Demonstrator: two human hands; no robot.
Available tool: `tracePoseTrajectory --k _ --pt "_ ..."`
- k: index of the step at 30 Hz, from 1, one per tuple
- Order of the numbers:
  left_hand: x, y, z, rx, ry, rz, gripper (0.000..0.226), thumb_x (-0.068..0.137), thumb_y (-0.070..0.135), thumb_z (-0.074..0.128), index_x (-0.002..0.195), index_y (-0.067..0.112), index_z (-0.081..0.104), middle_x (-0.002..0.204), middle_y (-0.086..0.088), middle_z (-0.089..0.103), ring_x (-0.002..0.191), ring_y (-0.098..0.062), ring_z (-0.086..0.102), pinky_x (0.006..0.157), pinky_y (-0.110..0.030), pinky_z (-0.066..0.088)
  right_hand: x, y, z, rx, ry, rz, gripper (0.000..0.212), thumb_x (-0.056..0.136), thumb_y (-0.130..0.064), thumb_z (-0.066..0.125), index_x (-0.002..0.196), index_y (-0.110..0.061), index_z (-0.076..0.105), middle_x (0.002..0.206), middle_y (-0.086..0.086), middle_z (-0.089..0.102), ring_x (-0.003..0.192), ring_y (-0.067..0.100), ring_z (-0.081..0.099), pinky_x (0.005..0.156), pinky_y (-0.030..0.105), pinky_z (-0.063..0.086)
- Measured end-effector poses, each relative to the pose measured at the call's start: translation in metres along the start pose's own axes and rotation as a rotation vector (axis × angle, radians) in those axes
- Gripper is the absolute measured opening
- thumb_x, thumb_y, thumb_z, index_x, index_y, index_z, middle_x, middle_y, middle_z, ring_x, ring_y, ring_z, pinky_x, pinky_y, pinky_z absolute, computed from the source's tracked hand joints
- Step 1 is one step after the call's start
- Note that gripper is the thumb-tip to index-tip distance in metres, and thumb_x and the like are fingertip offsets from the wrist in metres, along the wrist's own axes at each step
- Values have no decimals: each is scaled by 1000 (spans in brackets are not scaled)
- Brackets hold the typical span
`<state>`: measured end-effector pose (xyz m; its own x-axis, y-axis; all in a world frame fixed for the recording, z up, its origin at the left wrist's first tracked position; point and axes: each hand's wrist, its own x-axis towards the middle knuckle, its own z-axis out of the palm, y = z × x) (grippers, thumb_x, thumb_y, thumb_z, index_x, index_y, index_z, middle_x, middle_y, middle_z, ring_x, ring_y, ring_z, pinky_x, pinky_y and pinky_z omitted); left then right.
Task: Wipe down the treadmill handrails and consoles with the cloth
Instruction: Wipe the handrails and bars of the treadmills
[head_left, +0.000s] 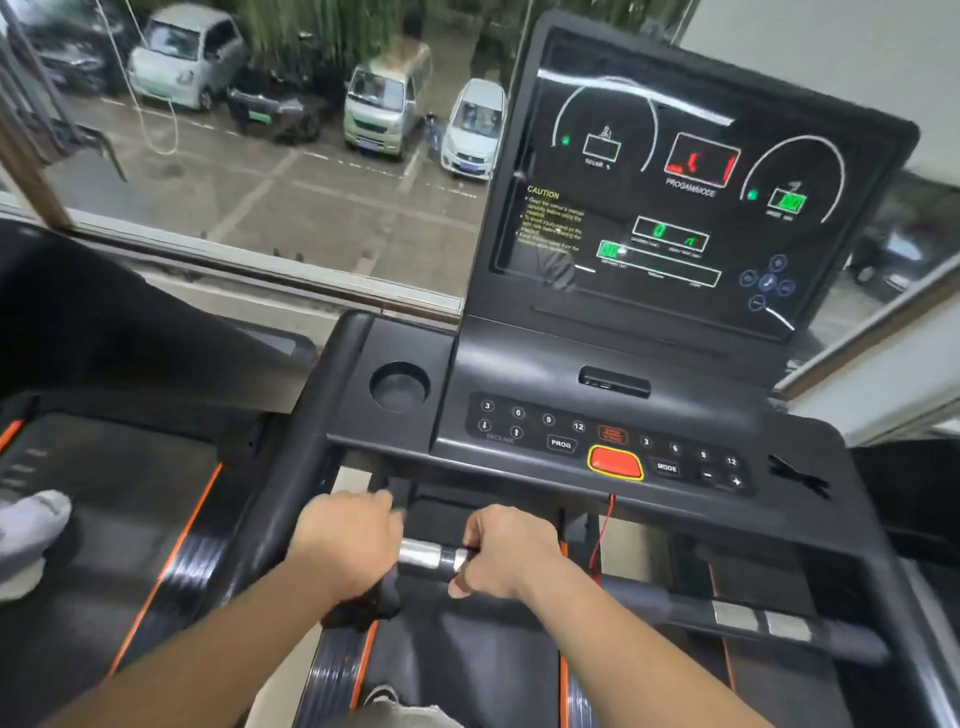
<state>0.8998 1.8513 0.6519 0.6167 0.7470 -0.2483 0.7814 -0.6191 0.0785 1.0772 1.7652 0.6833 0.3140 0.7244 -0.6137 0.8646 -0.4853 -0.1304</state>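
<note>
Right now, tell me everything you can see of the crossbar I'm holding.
The crossbar is a black, seemingly padded bar running across below the console, slanting down to the right. It has a shiny metal sleeve between the left hand and right hand, which both grip it, and two grey plates farther right.

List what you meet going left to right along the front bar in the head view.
Along the bar: left hand → silver sensor → right hand → silver plates.
</note>
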Motion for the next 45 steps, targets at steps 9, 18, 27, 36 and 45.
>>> tracePoseTrajectory --k 9,18,27,36,45 --pt "-33 8 25 -116 137 60 25 87 29 46 103 22 64 103 0 64 97 -27 57 83 -41 44 -3 3 10 -40 83 -23 42 68 -57 77 98 -32 63 104 -13 71 105 16 67 86 29 50" --pt "-2 9 17 62 187 42 41 104 29 29 96 21 69 89 -3 64 82 -33 60 76 -44 48 -23 46 31 62 200 -198 65 90 -57 67 146 -31 50 137 -9 57 135 17 48 106 36 46" --pt "-16 99 43 -148 275 181 4 87 26 63 89 23 61 83 -2 59 76 -30 59 72 -47 43 -22 114 19 -2 168 -55 29 75 -49 78 95 -32 66 96 -15 59 104 15 65 74 25 45" --pt "37 140 29 87 -130 334 36 104 31 31 123 16 58 116 -10 63 104 -37 64 83 -49 53 -22 138 21 142 208 -92 34 67 -52 80 89 -29 68 91 -14 68 94 14 63 77 32 52" --pt "-47 157 49 -127 131 277 69 93 58 47 146 13 50 147 -9 52 136 -31 46 117 -50 33 -23 144 24 8 227 -215 22 82 -45 63 99 -31 63 97 -11 60 107 17 62 80 33 54"
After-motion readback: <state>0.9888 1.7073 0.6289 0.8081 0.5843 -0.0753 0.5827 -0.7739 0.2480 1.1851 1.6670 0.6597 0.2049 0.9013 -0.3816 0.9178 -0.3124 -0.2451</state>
